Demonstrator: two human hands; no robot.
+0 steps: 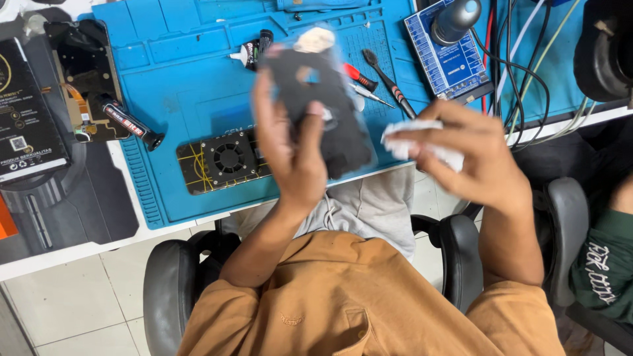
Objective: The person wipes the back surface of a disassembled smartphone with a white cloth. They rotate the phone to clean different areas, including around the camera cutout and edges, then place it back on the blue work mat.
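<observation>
Left hand grip closed on blurred black panel raised over blue mat, right hand just beside it, grip pinching white wipe, screwdrivers beyond panel on tabletop, fan plate left of hand.

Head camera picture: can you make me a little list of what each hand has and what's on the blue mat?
left hand: holds a blurred flat black part
right hand: pinches a white wipe
blue mat: on the desk
on mat: black fan plate, black tube, screwdrivers
seat: black armchair
</observation>
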